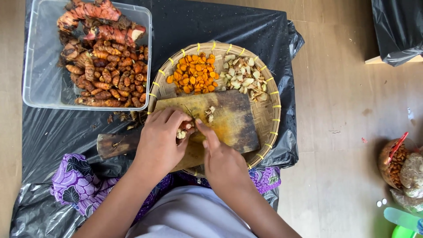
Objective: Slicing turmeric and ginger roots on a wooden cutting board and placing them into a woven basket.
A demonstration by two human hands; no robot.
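A left hand [161,139] curls around a small pale root piece [182,132] on a stained cutting board [229,117] over a woven tray [269,110]; the right hand [220,158], loosely open, touches it with fingertips. Pieces could scatter onto the black plastic sheet [220,22].

a single head-worn camera looks steeply down from close above at the woven tray [269,115] and the floor around it.
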